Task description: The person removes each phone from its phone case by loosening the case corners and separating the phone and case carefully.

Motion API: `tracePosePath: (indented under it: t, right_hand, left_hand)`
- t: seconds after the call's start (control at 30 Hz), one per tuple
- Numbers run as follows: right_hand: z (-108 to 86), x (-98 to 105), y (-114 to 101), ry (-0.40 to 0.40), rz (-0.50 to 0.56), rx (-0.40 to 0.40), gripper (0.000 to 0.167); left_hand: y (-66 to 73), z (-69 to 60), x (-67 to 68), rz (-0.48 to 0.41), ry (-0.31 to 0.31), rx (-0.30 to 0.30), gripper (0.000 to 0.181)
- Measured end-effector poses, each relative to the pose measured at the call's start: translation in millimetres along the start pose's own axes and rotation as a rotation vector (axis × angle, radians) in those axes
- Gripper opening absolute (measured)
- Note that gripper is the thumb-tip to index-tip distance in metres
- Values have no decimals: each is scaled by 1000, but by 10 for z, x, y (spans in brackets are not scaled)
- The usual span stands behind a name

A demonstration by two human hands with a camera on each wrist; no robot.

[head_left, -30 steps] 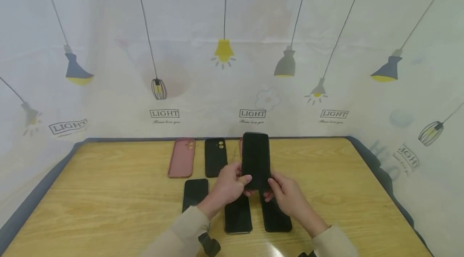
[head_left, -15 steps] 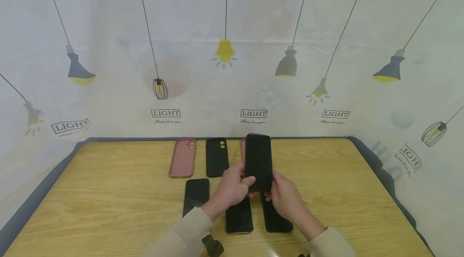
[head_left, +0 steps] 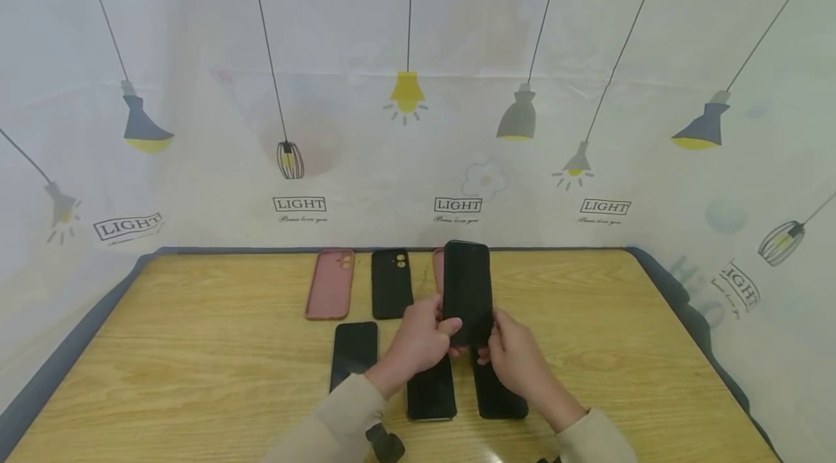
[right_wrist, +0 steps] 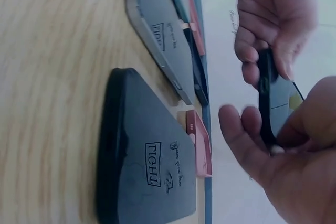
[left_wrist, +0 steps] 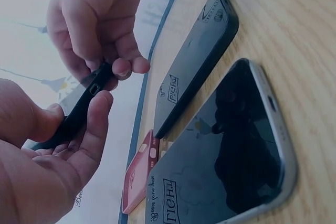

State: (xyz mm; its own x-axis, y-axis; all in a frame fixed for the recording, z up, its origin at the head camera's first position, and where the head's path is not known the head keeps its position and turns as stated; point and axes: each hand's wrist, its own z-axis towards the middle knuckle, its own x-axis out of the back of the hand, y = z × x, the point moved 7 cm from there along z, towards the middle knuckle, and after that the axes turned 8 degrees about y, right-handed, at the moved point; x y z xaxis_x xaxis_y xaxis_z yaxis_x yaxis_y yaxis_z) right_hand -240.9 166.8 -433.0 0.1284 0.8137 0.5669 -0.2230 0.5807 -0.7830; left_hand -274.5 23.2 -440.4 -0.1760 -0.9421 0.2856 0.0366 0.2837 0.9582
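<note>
Both hands hold a smartphone (head_left: 467, 289) raised over the table, its dark screen towards me. A black case edge with a port opening wraps its lower end (left_wrist: 80, 114) in the left wrist view. My left hand (head_left: 423, 336) grips the lower left side, thumb along the front edge. My right hand (head_left: 517, 354) grips the lower right side, fingers partly hidden. Below lie a silver-edged phone (head_left: 431, 390) and a black-edged phone (head_left: 498, 387), both partly covered by the hands. A third phone (head_left: 355, 350) lies left of them.
At the back of the wooden table (head_left: 196, 347) lie a pink phone case (head_left: 329, 285) and a black phone case (head_left: 390, 284). Another pink case (head_left: 438, 267) is mostly hidden behind the held phone. A printed curtain (head_left: 353, 122) rises behind the table.
The held phone has shifted slightly right with both hands, while the view itself drifted a little. My right thumb has moved from the phone's front corner to its side edge.
</note>
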Motion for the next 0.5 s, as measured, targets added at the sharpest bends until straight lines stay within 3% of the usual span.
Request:
tracePosePath:
  t: [0.17, 0.3, 0.5]
  right_hand:
    - [14, 42, -16, -67, 100, 28, 36]
    - [13, 42, -42, -92, 75, 54, 37]
    - [-11, 20, -64, -76, 2, 24, 31]
  left_hand:
    - [10, -7, 31, -29, 4, -11, 17]
    - [12, -8, 37, -26, 10, -19, 17]
    - [13, -22, 14, 13, -2, -14, 16]
